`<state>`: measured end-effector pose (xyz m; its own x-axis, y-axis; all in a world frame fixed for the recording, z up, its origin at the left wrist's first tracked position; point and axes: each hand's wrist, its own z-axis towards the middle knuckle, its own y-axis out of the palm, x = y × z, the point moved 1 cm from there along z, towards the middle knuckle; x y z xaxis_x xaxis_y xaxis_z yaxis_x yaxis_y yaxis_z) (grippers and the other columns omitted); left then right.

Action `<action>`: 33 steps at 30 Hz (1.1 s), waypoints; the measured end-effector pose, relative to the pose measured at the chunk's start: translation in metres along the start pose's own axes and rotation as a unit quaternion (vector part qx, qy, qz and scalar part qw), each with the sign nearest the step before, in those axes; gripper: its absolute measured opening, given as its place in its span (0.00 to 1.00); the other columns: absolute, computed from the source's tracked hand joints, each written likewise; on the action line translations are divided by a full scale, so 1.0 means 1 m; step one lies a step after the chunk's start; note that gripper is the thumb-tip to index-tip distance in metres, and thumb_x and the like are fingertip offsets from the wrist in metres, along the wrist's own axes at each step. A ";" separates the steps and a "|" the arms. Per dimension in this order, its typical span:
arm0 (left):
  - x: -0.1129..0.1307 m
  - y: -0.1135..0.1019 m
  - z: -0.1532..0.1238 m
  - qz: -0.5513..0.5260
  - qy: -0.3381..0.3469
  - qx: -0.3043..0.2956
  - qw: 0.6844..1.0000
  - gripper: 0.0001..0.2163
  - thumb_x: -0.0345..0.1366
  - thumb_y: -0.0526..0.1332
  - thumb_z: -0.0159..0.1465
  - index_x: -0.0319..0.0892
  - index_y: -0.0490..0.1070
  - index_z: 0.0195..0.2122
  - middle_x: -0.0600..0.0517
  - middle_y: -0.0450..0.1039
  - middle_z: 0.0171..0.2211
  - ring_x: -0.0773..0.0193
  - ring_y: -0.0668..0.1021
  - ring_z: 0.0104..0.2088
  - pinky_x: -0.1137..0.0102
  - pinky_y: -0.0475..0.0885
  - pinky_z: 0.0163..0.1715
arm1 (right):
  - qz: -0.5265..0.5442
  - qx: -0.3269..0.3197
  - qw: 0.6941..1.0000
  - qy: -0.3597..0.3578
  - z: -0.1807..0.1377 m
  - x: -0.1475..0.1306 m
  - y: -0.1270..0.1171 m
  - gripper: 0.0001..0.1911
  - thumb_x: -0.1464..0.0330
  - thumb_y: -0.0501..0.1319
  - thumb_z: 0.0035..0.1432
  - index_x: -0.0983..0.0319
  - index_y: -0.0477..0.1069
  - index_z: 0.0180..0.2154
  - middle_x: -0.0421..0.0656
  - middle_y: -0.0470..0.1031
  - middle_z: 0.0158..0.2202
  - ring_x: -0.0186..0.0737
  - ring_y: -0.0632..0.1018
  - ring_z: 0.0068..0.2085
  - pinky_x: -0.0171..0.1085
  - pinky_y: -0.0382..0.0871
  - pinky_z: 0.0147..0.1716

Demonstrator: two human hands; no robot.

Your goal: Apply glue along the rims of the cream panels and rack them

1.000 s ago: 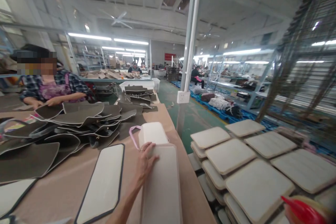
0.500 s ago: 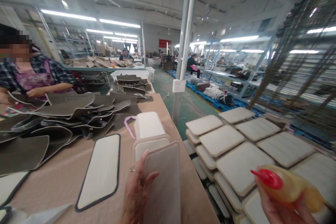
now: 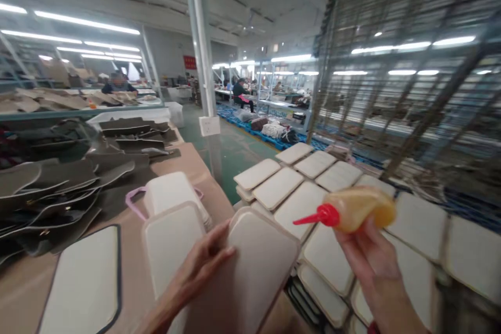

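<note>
My left hand (image 3: 205, 263) is closed on the edge of a cream panel (image 3: 260, 255) with rounded corners, thumb on its face. The panel stands tilted in front of me. Just behind it a second cream panel (image 3: 172, 235) leans against a white block (image 3: 168, 190) with a lilac strap. My right hand (image 3: 370, 255) is wrapped round a yellowish glue bottle (image 3: 362, 209), held on its side. Its red nozzle (image 3: 313, 217) points left, above the stacked panels. The bottle and the held panel do not touch.
Stacks of cream panels (image 3: 277, 188) fill the right side. A dark-edged panel (image 3: 84, 276) lies on the brown-covered table (image 3: 191, 167). Folded grey-brown pieces (image 3: 58, 193) are heaped on the left. A post (image 3: 199, 42) with a socket stands beyond, and a wire rack (image 3: 391, 62) at right.
The view has turned right. My right hand has raised the glue bottle and brought it left, nearer the held panel. My left hand still grips that panel, now more tilted.
</note>
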<state>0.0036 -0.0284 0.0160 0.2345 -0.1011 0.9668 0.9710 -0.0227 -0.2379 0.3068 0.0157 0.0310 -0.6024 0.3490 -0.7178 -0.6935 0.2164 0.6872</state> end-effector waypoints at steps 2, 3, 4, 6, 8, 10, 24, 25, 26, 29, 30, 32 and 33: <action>0.021 0.014 0.011 0.015 0.006 -0.109 0.994 0.22 0.41 0.66 0.57 0.42 0.76 0.53 0.46 0.80 0.47 0.49 0.79 0.48 0.60 0.73 0.49 | -0.005 -0.034 0.999 -0.029 0.007 -0.027 0.003 0.24 0.60 0.76 0.36 0.56 0.77 0.39 0.43 0.82 0.41 0.49 0.77 0.52 0.48 0.69 0.56; 0.031 0.021 0.016 0.021 0.008 -0.168 0.986 0.21 0.40 0.65 0.58 0.42 0.76 0.53 0.47 0.80 0.46 0.49 0.79 0.47 0.61 0.73 0.49 | -0.007 -0.051 0.998 -0.039 0.010 -0.041 0.005 0.25 0.62 0.77 0.33 0.55 0.77 0.38 0.42 0.82 0.39 0.49 0.78 0.51 0.49 0.69 0.56; 0.041 0.028 0.021 0.027 0.010 -0.221 0.975 0.20 0.38 0.64 0.59 0.43 0.76 0.53 0.47 0.81 0.46 0.50 0.79 0.47 0.61 0.72 0.49 | -0.012 -0.067 0.997 -0.048 0.013 -0.056 0.005 0.26 0.63 0.78 0.30 0.55 0.77 0.36 0.41 0.82 0.37 0.48 0.80 0.47 0.49 0.70 0.55; 0.061 0.041 0.030 0.043 0.013 -0.308 0.950 0.19 0.35 0.63 0.59 0.43 0.76 0.53 0.48 0.81 0.46 0.52 0.80 0.47 0.62 0.71 0.50 | -0.032 -0.099 0.993 -0.059 0.015 -0.083 0.005 0.26 0.66 0.79 0.25 0.55 0.77 0.33 0.38 0.82 0.31 0.46 0.82 0.39 0.50 0.73 0.51; 0.081 0.054 0.036 0.056 0.003 -0.373 0.926 0.20 0.33 0.64 0.57 0.42 0.77 0.52 0.48 0.81 0.45 0.51 0.79 0.47 0.62 0.71 0.50 | -0.067 -0.134 0.987 -0.055 0.015 -0.106 0.002 0.24 0.68 0.78 0.24 0.55 0.77 0.30 0.37 0.80 0.27 0.44 0.81 0.33 0.50 0.76 0.47; 0.102 0.068 0.039 0.057 -0.018 -0.428 0.902 0.20 0.32 0.65 0.55 0.42 0.78 0.50 0.48 0.81 0.46 0.50 0.79 0.49 0.60 0.71 0.50 | -0.098 -0.168 0.980 -0.046 0.013 -0.122 -0.003 0.21 0.70 0.77 0.25 0.56 0.77 0.28 0.37 0.80 0.26 0.42 0.80 0.30 0.49 0.77 0.43; 0.163 0.123 0.022 0.045 -0.056 -0.562 0.824 0.15 0.24 0.72 0.41 0.35 0.82 0.33 0.48 0.83 0.33 0.46 0.82 0.41 0.57 0.74 0.45 | -0.129 -0.260 0.957 0.013 -0.009 -0.155 -0.029 0.22 0.66 0.78 0.23 0.59 0.77 0.27 0.37 0.80 0.25 0.47 0.82 0.32 0.50 0.77 0.41; 0.165 0.124 0.020 0.054 -0.081 -0.567 0.818 0.15 0.24 0.72 0.42 0.35 0.82 0.34 0.49 0.83 0.34 0.47 0.82 0.42 0.58 0.73 0.46 | -0.128 -0.269 0.955 0.017 -0.011 -0.156 -0.028 0.21 0.67 0.78 0.23 0.59 0.77 0.27 0.37 0.79 0.24 0.48 0.82 0.33 0.51 0.77 0.41; 0.166 0.125 0.018 0.062 -0.102 -0.571 0.812 0.15 0.24 0.71 0.43 0.35 0.82 0.35 0.49 0.83 0.34 0.48 0.82 0.43 0.58 0.72 0.47 | -0.125 -0.276 0.953 0.021 -0.013 -0.157 -0.027 0.21 0.67 0.78 0.23 0.59 0.77 0.27 0.36 0.79 0.23 0.48 0.82 0.34 0.50 0.77 0.41; 0.171 0.126 0.013 0.052 -0.120 -0.565 0.815 0.15 0.21 0.71 0.40 0.35 0.82 0.32 0.50 0.83 0.32 0.46 0.82 0.41 0.57 0.73 0.47 | -0.113 -0.290 0.950 0.032 -0.019 -0.159 -0.024 0.22 0.69 0.78 0.24 0.58 0.76 0.27 0.36 0.78 0.23 0.48 0.82 0.37 0.50 0.76 0.42; 0.171 0.126 0.012 0.044 -0.110 -0.561 0.819 0.16 0.20 0.72 0.38 0.35 0.82 0.31 0.50 0.83 0.30 0.45 0.82 0.40 0.55 0.73 0.46 | -0.109 -0.295 0.949 0.034 -0.021 -0.159 -0.023 0.22 0.69 0.78 0.24 0.57 0.75 0.27 0.36 0.78 0.24 0.48 0.82 0.37 0.49 0.76 0.42; 0.171 0.126 0.010 0.044 -0.080 -0.571 0.816 0.17 0.20 0.72 0.38 0.35 0.82 0.32 0.50 0.83 0.32 0.43 0.82 0.41 0.53 0.72 0.47 | -0.108 -0.304 0.946 0.035 -0.022 -0.159 -0.022 0.23 0.69 0.78 0.23 0.57 0.75 0.28 0.36 0.79 0.24 0.48 0.82 0.37 0.49 0.76 0.42; 0.169 0.126 0.010 0.055 -0.065 -0.586 0.806 0.16 0.22 0.71 0.42 0.35 0.82 0.35 0.49 0.83 0.35 0.43 0.81 0.44 0.53 0.70 0.50 | -0.110 -0.309 0.944 0.036 -0.022 -0.158 -0.021 0.23 0.69 0.78 0.24 0.57 0.75 0.28 0.36 0.79 0.24 0.48 0.82 0.36 0.49 0.76 0.42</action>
<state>0.1661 -0.0385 0.1504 0.3938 -0.0636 0.9170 0.2508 -0.9523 -0.1737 0.4082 -0.0640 0.1277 -0.4267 0.2895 -0.8568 -0.8896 -0.3051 0.3399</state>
